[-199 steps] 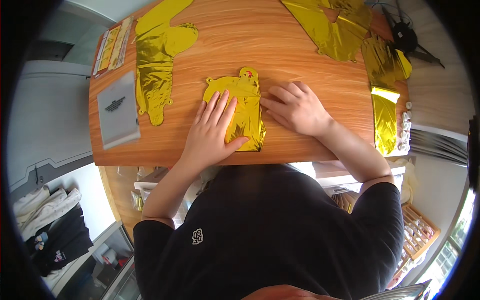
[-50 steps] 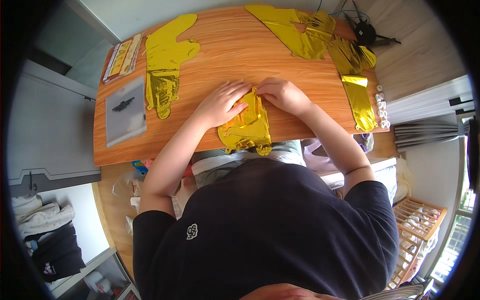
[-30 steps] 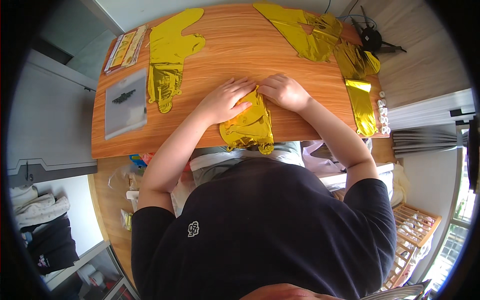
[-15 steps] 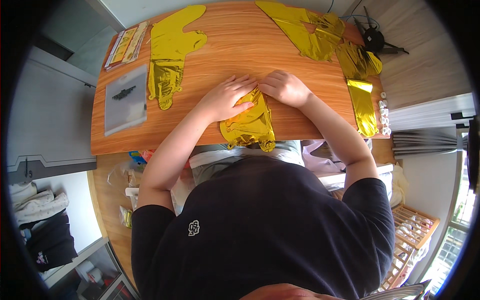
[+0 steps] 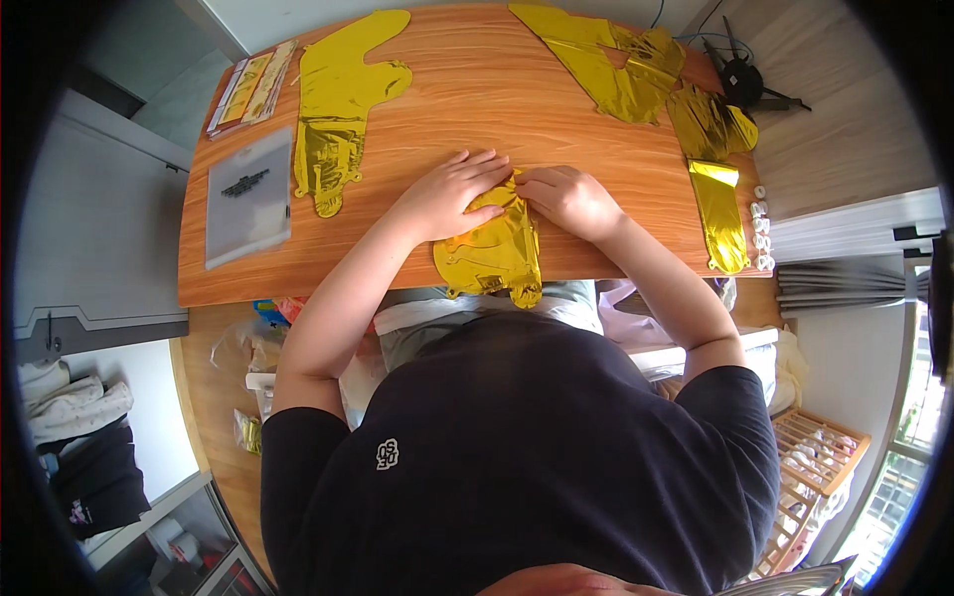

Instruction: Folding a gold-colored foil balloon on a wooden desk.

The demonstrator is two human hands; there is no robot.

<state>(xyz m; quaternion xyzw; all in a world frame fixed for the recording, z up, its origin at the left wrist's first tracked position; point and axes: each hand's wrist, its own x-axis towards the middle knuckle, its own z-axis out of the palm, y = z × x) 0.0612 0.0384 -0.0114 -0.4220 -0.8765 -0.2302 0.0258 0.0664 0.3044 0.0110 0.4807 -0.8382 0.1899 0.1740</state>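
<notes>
A gold foil balloon (image 5: pixel 492 260), flat and folded over itself, lies at the front edge of the wooden table, with its lower end reaching the edge. My left hand (image 5: pixel 449 196) rests flat on the balloon's left and upper part, fingers stretched out and thumb spread toward the middle. Close beside it, my right hand (image 5: pixel 573 205) has its fingers bent and pinched on the balloon's upper right edge. The fingertips of this hand are partly hidden.
More flat gold foil balloons lie at back left (image 5: pixel 343 89), back right (image 5: pixel 606 60) and right (image 5: pixel 720 214). Small white rolls (image 5: pixel 762 233) line the right edge. A clear sleeve (image 5: pixel 248 214) with dark sticks, paper packets (image 5: pixel 251 87) and a black stand-like object (image 5: pixel 745 77) sit around.
My right hand has shifted slightly right and down, its fingers reaching further over the foil. The balloon's lower part lies flatter and has moved a little left. My left hand stays nearly still.
</notes>
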